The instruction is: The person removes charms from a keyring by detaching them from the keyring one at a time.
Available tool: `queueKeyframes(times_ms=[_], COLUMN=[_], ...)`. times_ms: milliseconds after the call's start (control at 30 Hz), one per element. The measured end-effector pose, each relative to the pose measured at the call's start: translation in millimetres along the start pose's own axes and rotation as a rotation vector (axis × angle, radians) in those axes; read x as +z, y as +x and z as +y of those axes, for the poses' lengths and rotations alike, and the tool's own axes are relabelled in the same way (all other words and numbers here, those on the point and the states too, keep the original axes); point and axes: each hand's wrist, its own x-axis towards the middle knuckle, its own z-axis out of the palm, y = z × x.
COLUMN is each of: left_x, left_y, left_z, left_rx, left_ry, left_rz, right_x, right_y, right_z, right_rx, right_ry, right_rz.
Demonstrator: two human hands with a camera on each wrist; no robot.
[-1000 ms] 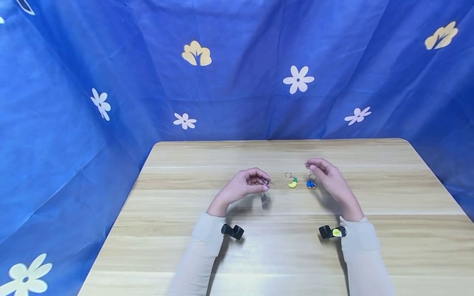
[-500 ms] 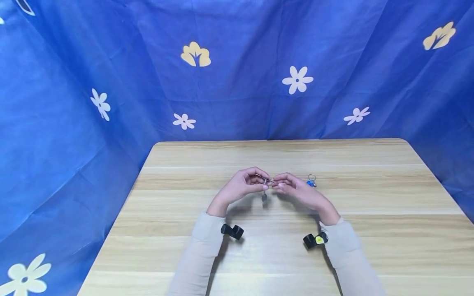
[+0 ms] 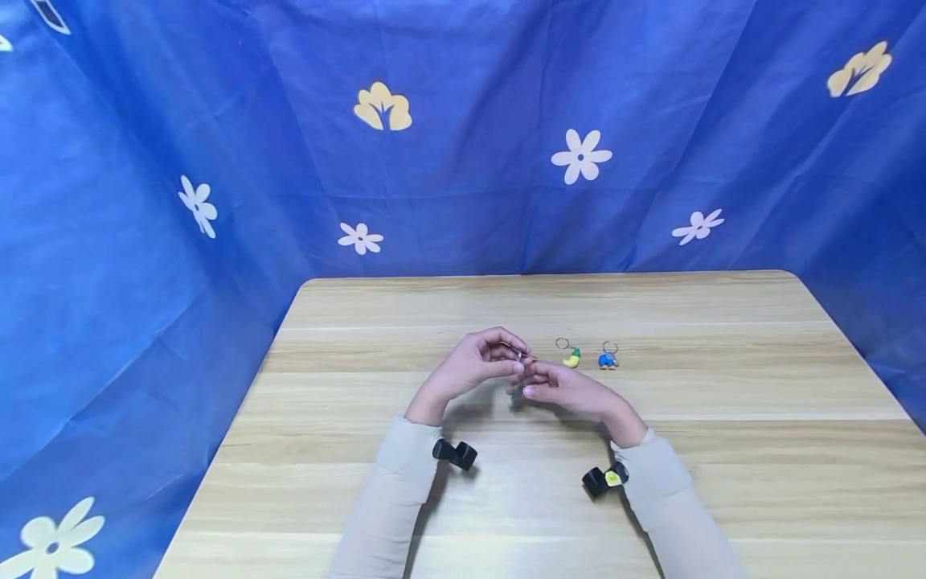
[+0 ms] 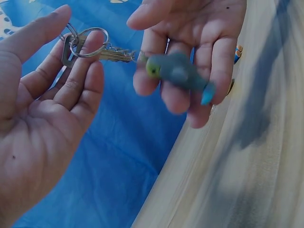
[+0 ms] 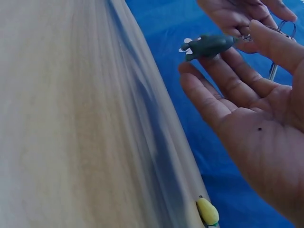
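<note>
My left hand point(image 3: 518, 363) pinches a metal key ring point(image 4: 88, 42) with a silver key point(image 4: 113, 54) between thumb and fingertips, raised above the wooden table point(image 3: 723, 450). A grey-green charm point(image 4: 178, 72) hangs from that ring. My right hand point(image 3: 534, 388) is held palm up just right of the left one, and the charm point(image 5: 209, 45) lies across its nearly straight fingers point(image 5: 214, 92). In the head view the charm is mostly hidden between the two hands.
A yellow charm on a ring point(image 3: 571, 357) and a blue charm on a ring point(image 3: 608, 359) lie on the table just right of the hands. Blue flowered cloth point(image 3: 463, 145) hangs behind and at both sides of the table.
My right hand has come left from beside the blue charm to meet the left hand, and now lies under the hanging charm. The left hand has stayed in place.
</note>
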Motion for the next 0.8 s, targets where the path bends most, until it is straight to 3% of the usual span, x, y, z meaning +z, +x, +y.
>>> queueKeyframes(times_ms=[333,567,800], left_x=[-3.2,-3.4,-2.0], left_y=[-0.4,-1.3,1.2], left_z=[-1.4,-1.7,-4.1], left_rx=[0.002,0.001,-0.009], left_ry=[0.066,0.055,0.11], left_rz=[0.04,0.039,0.052], right_x=[-2.6,-2.3,-1.5], right_y=[-1.0,-4.4,-5.0], right_z=[1.2,-1.4,-5.2], right_rx=[-0.086,-0.048,-0.019], right_ry=[0.003,0.117,0.227], right_rz=[-0.019,-0.052,-0.069])
